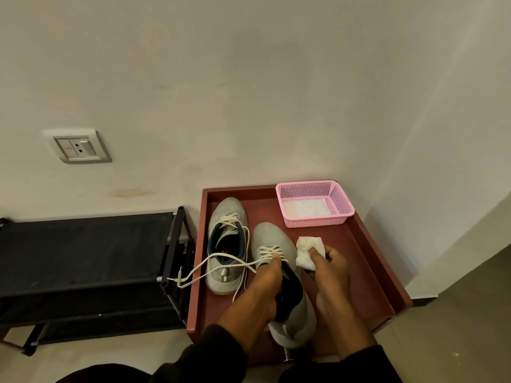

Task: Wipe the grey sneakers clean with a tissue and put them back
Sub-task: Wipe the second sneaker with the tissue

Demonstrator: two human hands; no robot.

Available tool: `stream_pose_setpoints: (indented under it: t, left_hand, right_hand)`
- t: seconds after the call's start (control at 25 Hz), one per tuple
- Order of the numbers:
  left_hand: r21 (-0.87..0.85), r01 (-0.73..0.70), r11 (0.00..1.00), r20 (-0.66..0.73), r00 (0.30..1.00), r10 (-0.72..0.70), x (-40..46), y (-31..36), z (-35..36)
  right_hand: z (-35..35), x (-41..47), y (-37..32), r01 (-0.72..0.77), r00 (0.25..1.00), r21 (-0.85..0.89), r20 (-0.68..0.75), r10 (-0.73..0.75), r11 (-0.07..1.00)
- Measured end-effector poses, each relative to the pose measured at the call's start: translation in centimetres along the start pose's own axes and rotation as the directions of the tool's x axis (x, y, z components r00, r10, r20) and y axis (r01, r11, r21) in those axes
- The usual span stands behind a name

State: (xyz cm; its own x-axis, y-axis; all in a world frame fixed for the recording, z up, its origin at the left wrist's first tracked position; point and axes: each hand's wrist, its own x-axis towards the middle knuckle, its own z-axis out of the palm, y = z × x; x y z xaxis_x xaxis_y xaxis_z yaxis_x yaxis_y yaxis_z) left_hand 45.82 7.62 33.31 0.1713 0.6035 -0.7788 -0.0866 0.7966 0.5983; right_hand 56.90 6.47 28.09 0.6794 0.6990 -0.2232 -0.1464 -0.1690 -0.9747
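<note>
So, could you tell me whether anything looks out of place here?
Yes: the untied laces of the held sneaker trail over the red tray edge onto the black rack, where they could snag.

This looks like a home, likely an entry corner. A plain cream wall (249, 78) carries a switch and socket plate (78, 146) at nine o'clock. A black shoe rack (83, 261) stands on the tiled floor (456, 341) at eight o'clock, just beside a reddish wooden tray (370, 261) holding grey sneakers (226, 244) and a pink basket (315, 203).
</note>
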Motion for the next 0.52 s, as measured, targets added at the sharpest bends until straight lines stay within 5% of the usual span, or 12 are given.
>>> stream_pose_setpoints:
  t: [0.24,0.4,0.52]
  left_hand:
    - [0.170,-0.133,0.976,0.193,0.976,0.099,-1.1,1.3,-3.8]
    - [0.161,-0.201,0.966,0.417,0.901,0.118,-0.9,0.9,-5.7]
    - [0.092,-0.216,0.972,0.444,0.883,0.155,-0.3,0.2,-7.2]
  right_hand:
    - [0.1,0.1,0.0,-0.009,0.999,0.113,-0.038,0.014,0.994]
    - [0.4,-0.9,-0.5,0.061,0.998,0.099,0.006,-0.062,0.993]
    - [0.3,-2.0,-1.4,0.187,0.982,0.062,-0.014,-0.187,0.980]
